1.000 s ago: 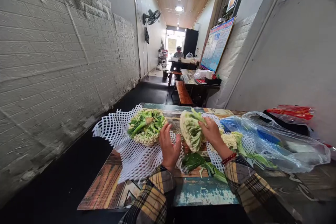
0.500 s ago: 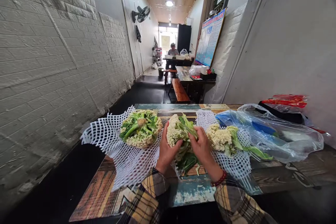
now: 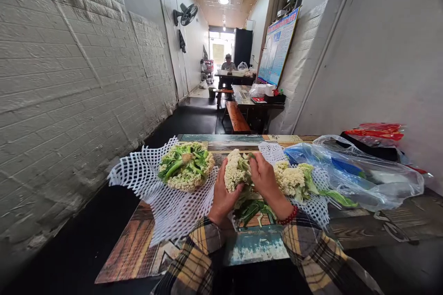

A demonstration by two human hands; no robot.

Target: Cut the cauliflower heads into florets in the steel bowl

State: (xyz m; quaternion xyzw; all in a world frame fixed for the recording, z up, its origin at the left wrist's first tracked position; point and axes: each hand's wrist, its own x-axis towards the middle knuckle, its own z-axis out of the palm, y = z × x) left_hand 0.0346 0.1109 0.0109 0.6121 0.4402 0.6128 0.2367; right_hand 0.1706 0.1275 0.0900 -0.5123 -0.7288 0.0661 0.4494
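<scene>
My left hand (image 3: pixel 221 196) wraps round a cauliflower piece (image 3: pixel 236 173) above the middle of the table, its pale florets facing left. My right hand (image 3: pixel 265 175) is closed at the stem side of that piece, pinching a bit of green leaf (image 3: pixel 251 156) that the fingers partly hide. Below both hands lies a pile of torn green leaves (image 3: pixel 254 211). On the left, a cauliflower head (image 3: pixel 187 166) rests stem up on white foam netting (image 3: pixel 180 216). To the right, another cauliflower (image 3: pixel 290 179) with a long leaf sits on a second foam net (image 3: pixel 320 214).
A clear plastic bag (image 3: pixel 387 189) with something blue inside lies at the right, beside red packaging (image 3: pixel 379 131). The wooden table (image 3: pixel 121 253) ends at the left and front. Farther off are a bench (image 3: pixel 237 117), another table (image 3: pixel 242 94) and a seated person (image 3: pixel 228 63).
The large leaves on the held cauliflower have come off, and the leaf pile below has grown. My right hand has risen slightly and its fingers have closed nearer the stem.
</scene>
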